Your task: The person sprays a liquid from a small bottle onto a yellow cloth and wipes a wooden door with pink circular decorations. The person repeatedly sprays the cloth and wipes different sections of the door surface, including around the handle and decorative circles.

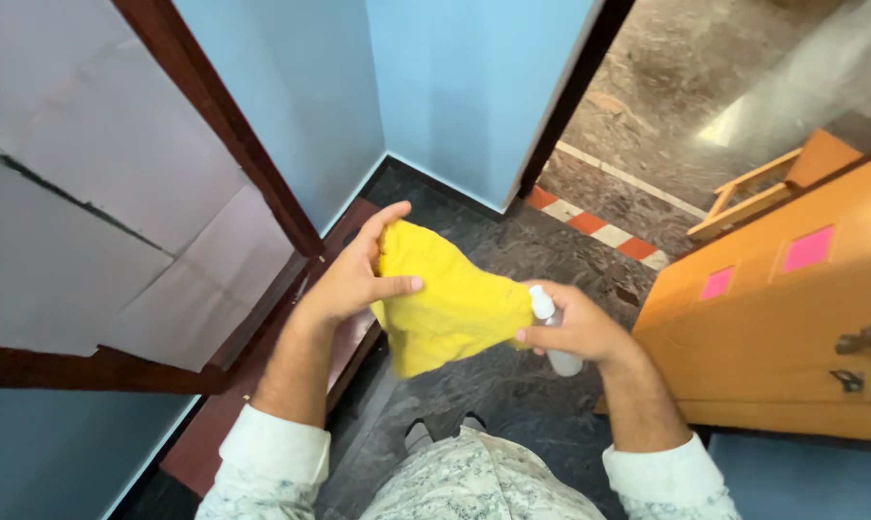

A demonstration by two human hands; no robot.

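My left hand [353, 274] grips the upper edge of a yellow cloth [450, 303], which hangs crumpled between both hands. My right hand [575, 327] is closed around a small white bottle [554, 332] and also pinches the right edge of the cloth. The bottle's cap points toward the cloth and touches it. Both hands are held in front of my chest above a dark stone floor [512, 385].
A window with a brown frame [214, 106] and covered panes is on the left. Light blue walls [455, 87] meet in a corner ahead. An orange wooden door [792, 308] with pink stickers stands open on the right. My feet [445, 431] show below.
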